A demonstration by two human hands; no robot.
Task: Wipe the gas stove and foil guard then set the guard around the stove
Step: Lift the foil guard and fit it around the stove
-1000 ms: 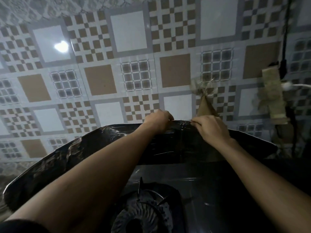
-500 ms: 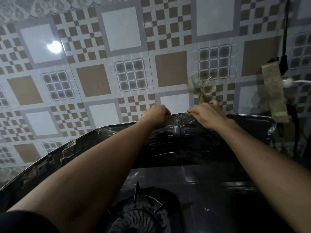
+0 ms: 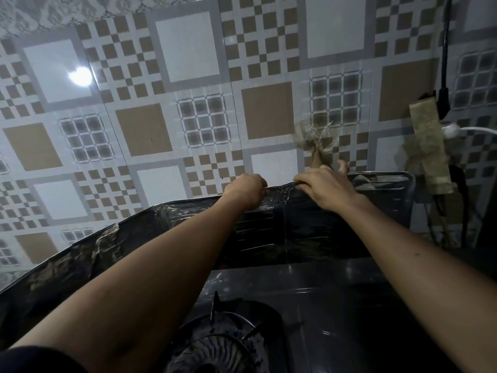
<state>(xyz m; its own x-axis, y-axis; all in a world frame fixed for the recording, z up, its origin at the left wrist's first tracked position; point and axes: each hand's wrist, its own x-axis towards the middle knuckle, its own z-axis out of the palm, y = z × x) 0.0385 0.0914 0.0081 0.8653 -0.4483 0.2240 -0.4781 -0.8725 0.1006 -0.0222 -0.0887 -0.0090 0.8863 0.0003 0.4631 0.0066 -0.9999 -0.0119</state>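
The dark, crinkled foil guard (image 3: 304,232) stands upright behind the black gas stove (image 3: 336,305), bending round its left side toward me. My left hand (image 3: 246,189) grips the guard's top edge near the middle, fingers curled over it. My right hand (image 3: 325,187) holds the same edge just to the right, fingers over the rim and thumb raised behind. A burner with its pan support (image 3: 228,343) shows at the bottom, partly hidden by my left forearm.
A patterned tiled wall (image 3: 166,109) rises directly behind the guard. A taped patch with a brown paper piece (image 3: 317,146) sticks to the wall above my right hand. At the right hang a taped strip (image 3: 427,146), a white plug (image 3: 454,130) and a black cable (image 3: 443,76).
Both hands stayed on the guard's top edge and drew slightly apart. The guard's right part now stands more upright against the wall. My right thumb has lifted behind the rim.
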